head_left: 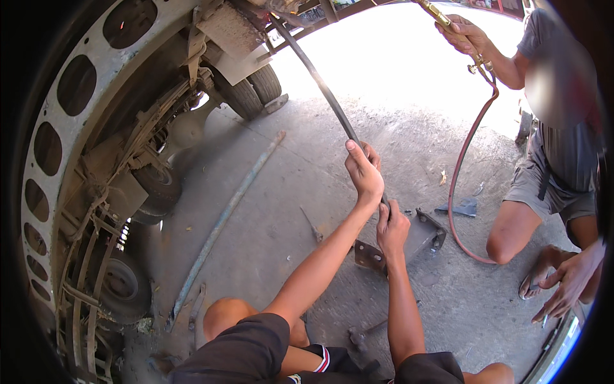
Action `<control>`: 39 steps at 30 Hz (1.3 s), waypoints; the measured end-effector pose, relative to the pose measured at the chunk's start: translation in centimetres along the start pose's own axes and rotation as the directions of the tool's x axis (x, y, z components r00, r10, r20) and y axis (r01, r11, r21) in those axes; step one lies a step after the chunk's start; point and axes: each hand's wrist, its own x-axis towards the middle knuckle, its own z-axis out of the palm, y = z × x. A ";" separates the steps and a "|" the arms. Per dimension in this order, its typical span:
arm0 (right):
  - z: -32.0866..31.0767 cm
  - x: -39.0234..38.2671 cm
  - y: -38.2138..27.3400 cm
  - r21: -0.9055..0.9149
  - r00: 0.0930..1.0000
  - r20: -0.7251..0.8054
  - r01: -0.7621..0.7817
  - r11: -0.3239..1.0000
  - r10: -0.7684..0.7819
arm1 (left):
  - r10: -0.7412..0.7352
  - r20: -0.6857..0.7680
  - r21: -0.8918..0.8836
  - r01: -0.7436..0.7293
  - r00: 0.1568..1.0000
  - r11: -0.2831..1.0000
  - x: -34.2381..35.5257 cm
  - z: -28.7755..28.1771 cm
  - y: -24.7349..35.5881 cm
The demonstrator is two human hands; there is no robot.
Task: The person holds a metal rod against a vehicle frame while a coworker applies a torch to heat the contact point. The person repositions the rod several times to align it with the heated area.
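Head view, items listed outward from the dark bar, as I see them standing by.

Item: one long dark bar (316, 80), slanting between the person's two hands and the underside of a vehicle; whether its far end touches the metal there I cannot tell.
Item: left hand (364, 171), wrapped snugly around the bar partway along it.
Item: right hand (393, 227), closed on the bar's near end, just below the left.
Item: one metal bracket (422, 232) with holed end plates, on the concrete floor (320, 185) beside the bar's near end.
Item: one dark blue scrap (462, 207), flat, to the right of the bar.
Item: one long, pale, weathered rod (227, 214), lying left of the bar.
Item: one vehicle frame (33, 198), pierced with round openings, far left of the bar; tyres (240, 96) beneath the vehicle.
Item: one co-worker (521, 221), crouched right of the bar, gripping a brass torch (436, 14) with a reddish hose (455, 182).
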 end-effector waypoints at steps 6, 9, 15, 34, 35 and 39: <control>1.3 -6.4 2.5 -0.137 0.992 0.103 -0.058 0.989 0.073 | -0.118 -0.126 0.137 0.135 0.985 0.981 -2.9 -4.6 -6.3; -1.6 -7.8 4.4 -0.139 0.973 0.205 -0.078 0.987 0.106 | -0.275 -0.112 0.004 0.277 0.955 0.961 -7.3 -4.8 -7.0; -5.9 -5.7 1.8 -0.144 0.972 0.218 -0.059 0.988 0.090 | -0.340 -0.138 -0.134 0.323 0.930 0.937 -7.6 -1.6 -2.0; -16.0 -4.9 3.5 -0.143 0.960 0.246 -0.103 0.984 0.137 | -0.360 -0.149 -0.296 0.306 0.921 0.905 -15.9 2.9 1.0; -16.6 -4.5 3.3 -0.156 0.957 0.253 -0.102 0.982 0.140 | -0.372 -0.156 -0.325 0.308 0.915 0.894 -16.1 3.0 0.9; -19.1 -2.4 1.6 -0.270 0.937 0.281 -0.130 0.954 0.207 | -0.464 -0.174 -0.478 0.337 0.869 0.811 -16.5 3.3 1.1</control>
